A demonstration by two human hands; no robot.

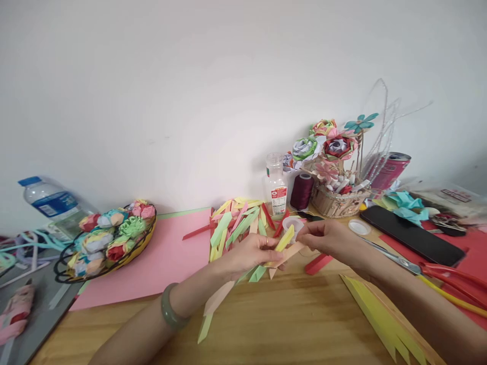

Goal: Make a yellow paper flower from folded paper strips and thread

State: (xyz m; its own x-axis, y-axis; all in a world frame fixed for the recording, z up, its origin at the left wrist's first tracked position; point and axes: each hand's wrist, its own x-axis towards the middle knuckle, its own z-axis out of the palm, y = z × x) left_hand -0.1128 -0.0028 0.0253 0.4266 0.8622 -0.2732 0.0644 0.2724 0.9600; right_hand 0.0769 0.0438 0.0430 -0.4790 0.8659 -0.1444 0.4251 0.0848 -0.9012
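My left hand (pixel 254 253) is closed on a folded yellow paper strip (pixel 286 238) and a peach paper strip (pixel 289 253), which cross between its thumb and fingers. The fingertips of my right hand (pixel 329 238) pinch the far end of the peach strip. Beneath and behind my left hand lies a heap of cut paper strips (pixel 238 225) in green, pink, yellow and red. Just beyond the held strips sits a small clear plastic cup (pixel 292 225). A red strip (pixel 318 263) rests on the table below my right hand.
A basket of paper flowers (pixel 114 238) stands left on pink paper (pixel 178 263). Behind are a glass bottle (pixel 277 185), thread spool (pixel 302 191) and wicker basket (pixel 338 200). To the right lie scissors (pixel 411 264), a phone (pixel 411 235) and yellow cut paper (pixel 376 314).
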